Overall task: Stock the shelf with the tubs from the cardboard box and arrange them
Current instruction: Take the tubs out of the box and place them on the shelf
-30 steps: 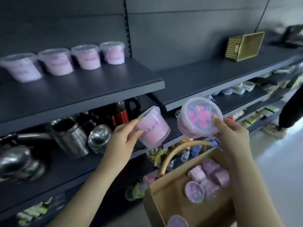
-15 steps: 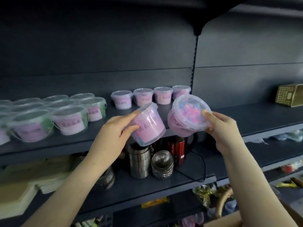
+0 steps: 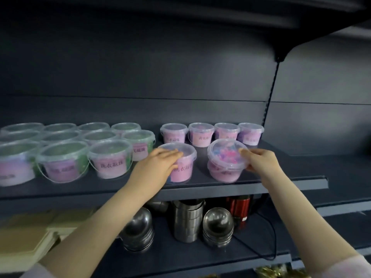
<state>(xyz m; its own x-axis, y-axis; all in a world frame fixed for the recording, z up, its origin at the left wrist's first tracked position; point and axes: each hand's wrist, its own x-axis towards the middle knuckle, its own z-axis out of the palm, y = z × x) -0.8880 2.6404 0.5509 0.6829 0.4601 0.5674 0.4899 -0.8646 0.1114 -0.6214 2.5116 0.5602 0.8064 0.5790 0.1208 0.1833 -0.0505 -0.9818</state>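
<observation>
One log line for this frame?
left hand: holds left tub on shelf | right hand: holds right tub, tilted | step: placing

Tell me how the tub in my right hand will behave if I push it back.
The tub looks rigid plastic, so it should slide rather than buckle. It sits tilted in the right hand, so it may rock or tip. Full of coloured pieces, it probably feels hefty.

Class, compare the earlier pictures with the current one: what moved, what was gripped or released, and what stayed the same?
The left hand and right hand carried the left tub and right tub from mid-air to the shelf, before the back row of four; the left tub stands upright, the right tub tilts. Nothing was released. The back row stayed put.
</observation>
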